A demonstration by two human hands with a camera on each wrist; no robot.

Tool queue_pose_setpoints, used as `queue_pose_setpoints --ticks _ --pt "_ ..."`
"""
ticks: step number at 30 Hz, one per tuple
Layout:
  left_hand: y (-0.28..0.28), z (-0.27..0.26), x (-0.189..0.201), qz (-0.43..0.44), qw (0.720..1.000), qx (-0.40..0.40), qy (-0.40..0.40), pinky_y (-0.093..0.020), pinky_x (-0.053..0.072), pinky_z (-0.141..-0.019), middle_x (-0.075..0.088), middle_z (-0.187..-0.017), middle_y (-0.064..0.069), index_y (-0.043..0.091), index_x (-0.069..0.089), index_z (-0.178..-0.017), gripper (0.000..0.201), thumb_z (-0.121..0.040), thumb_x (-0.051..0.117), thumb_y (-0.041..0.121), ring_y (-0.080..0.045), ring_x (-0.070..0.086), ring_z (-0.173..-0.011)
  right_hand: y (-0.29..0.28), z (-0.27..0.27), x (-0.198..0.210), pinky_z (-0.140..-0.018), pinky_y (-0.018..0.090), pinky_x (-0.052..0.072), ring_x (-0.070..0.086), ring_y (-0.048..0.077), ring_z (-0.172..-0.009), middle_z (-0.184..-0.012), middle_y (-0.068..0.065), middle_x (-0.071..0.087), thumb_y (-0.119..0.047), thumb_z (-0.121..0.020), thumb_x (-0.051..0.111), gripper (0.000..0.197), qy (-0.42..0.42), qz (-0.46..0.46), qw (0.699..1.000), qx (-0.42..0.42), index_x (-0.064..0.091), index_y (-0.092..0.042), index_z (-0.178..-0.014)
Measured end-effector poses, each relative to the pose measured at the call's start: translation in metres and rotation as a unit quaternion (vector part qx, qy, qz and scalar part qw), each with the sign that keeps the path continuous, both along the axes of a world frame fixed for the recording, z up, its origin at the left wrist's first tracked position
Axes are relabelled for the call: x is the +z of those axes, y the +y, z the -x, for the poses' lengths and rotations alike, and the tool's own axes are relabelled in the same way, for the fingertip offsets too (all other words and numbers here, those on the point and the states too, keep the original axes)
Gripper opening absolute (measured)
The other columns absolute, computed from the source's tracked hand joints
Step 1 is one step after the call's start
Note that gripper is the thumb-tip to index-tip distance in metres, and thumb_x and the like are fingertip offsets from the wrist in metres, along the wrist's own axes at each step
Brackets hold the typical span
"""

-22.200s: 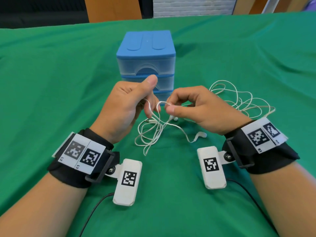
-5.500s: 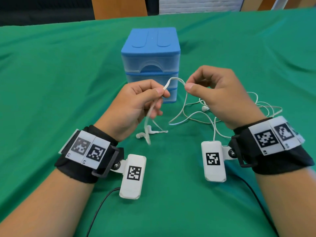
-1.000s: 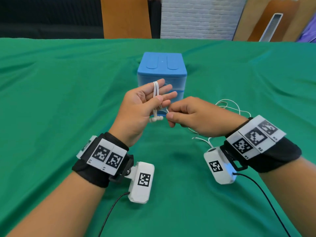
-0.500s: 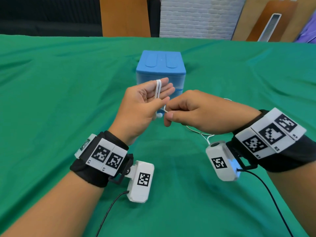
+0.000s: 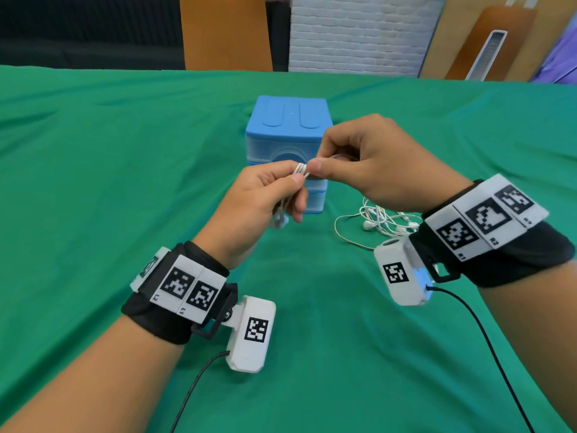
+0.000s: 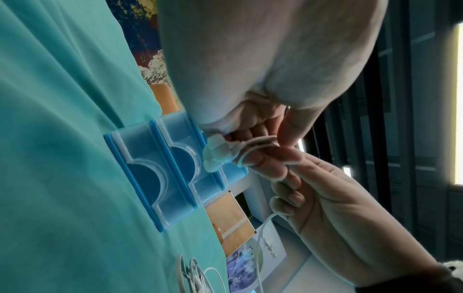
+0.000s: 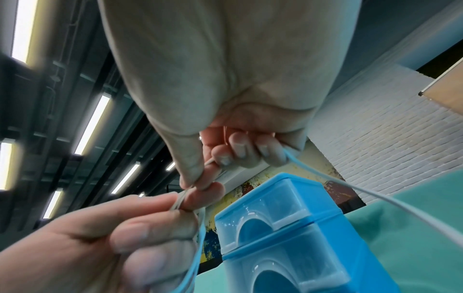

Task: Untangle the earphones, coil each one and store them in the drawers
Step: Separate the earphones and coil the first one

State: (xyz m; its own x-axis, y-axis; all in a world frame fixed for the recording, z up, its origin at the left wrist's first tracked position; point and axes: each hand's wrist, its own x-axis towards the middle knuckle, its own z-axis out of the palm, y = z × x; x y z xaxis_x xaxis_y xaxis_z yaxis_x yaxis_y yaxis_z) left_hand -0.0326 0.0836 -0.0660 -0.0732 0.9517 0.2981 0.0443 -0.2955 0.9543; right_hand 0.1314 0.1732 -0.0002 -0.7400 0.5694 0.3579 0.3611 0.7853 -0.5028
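Observation:
My left hand holds a coiled white earphone in front of the blue drawer unit. Its thumb and fingers pinch the loops, and the earbuds hang below the fingers. My right hand pinches the cord at the top of that coil, right against the left thumb. A loose strand runs from the right fingers down toward the table. A second, tangled white earphone lies on the green cloth under my right wrist. All the drawers look closed.
The green cloth covers the whole table. Black cables trail from both wrist cameras toward the near edge. Boards and a white brick wall stand beyond the far edge.
My left fingers, straight with the cord looped over them before, have curled onto the coil. My right hand has risen from below the left fingers to the coil's top.

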Motion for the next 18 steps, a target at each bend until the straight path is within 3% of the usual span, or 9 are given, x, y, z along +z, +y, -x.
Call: queue_pose_setpoints --ticks 3,6,7,11,15,18 --pt "-0.001 0.002 0.001 0.035 0.999 -0.003 -0.034 -0.019 0.045 -0.058 0.053 -0.058 -0.004 0.003 0.065 -0.085 0.027 -0.103 0.045 0.009 -0.023 0.07 -0.077 0.003 0.002 -0.008 -0.05 0.018 0.028 0.032 0.007 -0.049 -0.048 -0.01 0.039 -0.032 -0.089 0.073 0.025 0.017 0.001 1.0 -0.014 0.062 -0.016 -0.073" --pt "-0.002 0.001 0.0 0.064 0.994 -0.023 -0.082 -0.032 0.053 -0.072 0.056 -0.06 -0.008 0.001 0.067 -0.09 0.027 -0.103 0.043 0.006 -0.032 0.074 -0.091 0.008 0.003 -0.014 -0.048 0.019 0.028 0.032 0.007 -0.047 -0.047 -0.011 0.038 -0.036 -0.087 0.074 0.028 0.029 0.019 0.999 -0.024 0.06 -0.016 -0.074" --pt "-0.002 0.0 -0.001 0.068 0.994 -0.021 -0.086 -0.033 0.053 -0.071 0.059 -0.063 -0.009 0.001 0.066 -0.09 0.026 -0.103 0.043 0.006 -0.033 0.074 -0.091 0.009 0.003 -0.017 -0.048 0.02 0.027 0.03 0.007 -0.047 -0.049 -0.011 0.037 -0.036 -0.088 0.074 0.029 0.032 0.028 0.999 -0.024 0.06 -0.014 -0.075" --pt "0.0 -0.001 0.0 0.07 0.995 0.027 -0.058 -0.022 0.048 -0.056 0.067 -0.071 -0.009 -0.003 0.069 -0.096 0.023 -0.102 0.048 0.005 -0.018 0.068 -0.063 0.016 0.004 -0.027 -0.048 0.022 0.026 0.028 0.007 -0.049 -0.052 -0.007 0.038 -0.037 -0.091 0.07 0.033 0.034 0.057 0.997 -0.028 0.061 -0.009 -0.074" --pt "0.002 0.002 -0.001 0.085 0.995 0.044 -0.029 -0.029 0.032 -0.054 0.076 -0.086 -0.012 -0.004 0.072 -0.102 0.025 -0.101 0.052 0.011 -0.011 0.05 -0.053 0.02 0.004 -0.035 -0.049 0.023 0.026 0.029 0.009 -0.051 -0.055 -0.003 0.039 -0.035 -0.093 0.068 0.031 0.032 0.076 0.996 -0.022 0.063 -0.011 -0.074" --pt "0.001 0.006 -0.001 0.107 0.993 0.024 -0.045 -0.031 0.031 -0.055 0.068 -0.068 -0.007 0.001 0.074 -0.098 0.032 -0.102 0.05 0.022 -0.014 0.044 -0.054 0.02 0.005 -0.039 -0.051 0.028 0.026 0.029 0.013 -0.055 -0.059 -0.001 0.038 -0.034 -0.094 0.067 0.03 0.036 0.095 0.995 0.006 0.061 -0.012 -0.074"
